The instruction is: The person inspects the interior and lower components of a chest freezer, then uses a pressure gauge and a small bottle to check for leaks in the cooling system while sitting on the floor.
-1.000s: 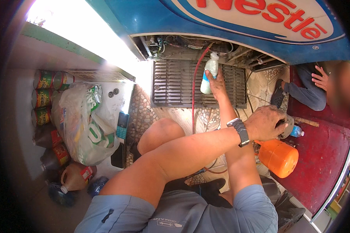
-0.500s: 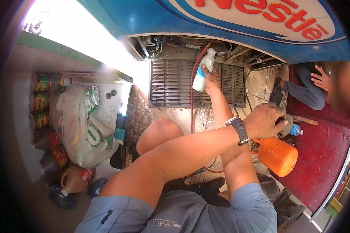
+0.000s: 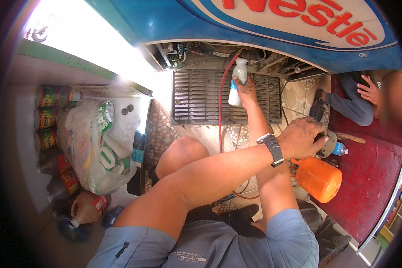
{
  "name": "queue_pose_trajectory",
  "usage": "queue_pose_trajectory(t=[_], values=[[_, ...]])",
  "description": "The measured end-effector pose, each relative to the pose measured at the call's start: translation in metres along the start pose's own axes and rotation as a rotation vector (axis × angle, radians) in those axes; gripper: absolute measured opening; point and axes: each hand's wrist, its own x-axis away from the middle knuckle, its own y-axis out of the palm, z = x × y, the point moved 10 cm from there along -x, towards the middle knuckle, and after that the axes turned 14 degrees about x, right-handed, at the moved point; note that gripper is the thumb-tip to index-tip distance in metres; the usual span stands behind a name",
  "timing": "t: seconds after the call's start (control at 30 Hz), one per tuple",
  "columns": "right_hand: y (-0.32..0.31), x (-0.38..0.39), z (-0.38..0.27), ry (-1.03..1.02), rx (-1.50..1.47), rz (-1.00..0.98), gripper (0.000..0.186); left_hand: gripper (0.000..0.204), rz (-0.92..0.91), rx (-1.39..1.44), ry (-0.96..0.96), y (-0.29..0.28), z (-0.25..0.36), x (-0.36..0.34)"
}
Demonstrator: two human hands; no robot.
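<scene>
My left arm, with a black-strapped watch [image 3: 272,149], crosses over my right one. At its end my left hand [image 3: 301,136] is curled above an orange gas cylinder [image 3: 320,179]; what its fingers hold is hidden. Beside those fingertips is a grey round object [image 3: 329,144]. My right hand [image 3: 246,91] grips a whitish plastic bottle [image 3: 235,96] with a blue label, held over a dark slatted grille panel [image 3: 192,117]. Close to the bottle, a red hose [image 3: 220,107] runs down from the open bay [image 3: 201,59] under the blue appliance [image 3: 174,27].
A person [image 3: 357,105] sits at the right by a dark red bench [image 3: 366,187], with a small blue bottle [image 3: 340,148] there. At left, a shelf holds cans [image 3: 45,117], a filled plastic bag [image 3: 94,147], a teal phone [image 3: 139,147] and a jug [image 3: 88,206].
The bottle has turned more upright and shifted slightly right in my right hand's grip. My left hand has moved only a little, staying above the orange cylinder.
</scene>
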Motion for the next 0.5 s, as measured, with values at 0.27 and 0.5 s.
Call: queue_pose_trajectory(t=[0.27,0.5], values=[[-0.023,0.003,-0.026,0.08,-0.07,-0.252,0.088,0.032,0.006,0.008,0.007,-0.002,0.001,-0.001],[-0.039,-0.021,-0.051,0.143,0.108,-0.342,0.056,0.031,0.047,0.034,0.023,-0.012,0.003,-0.001]])
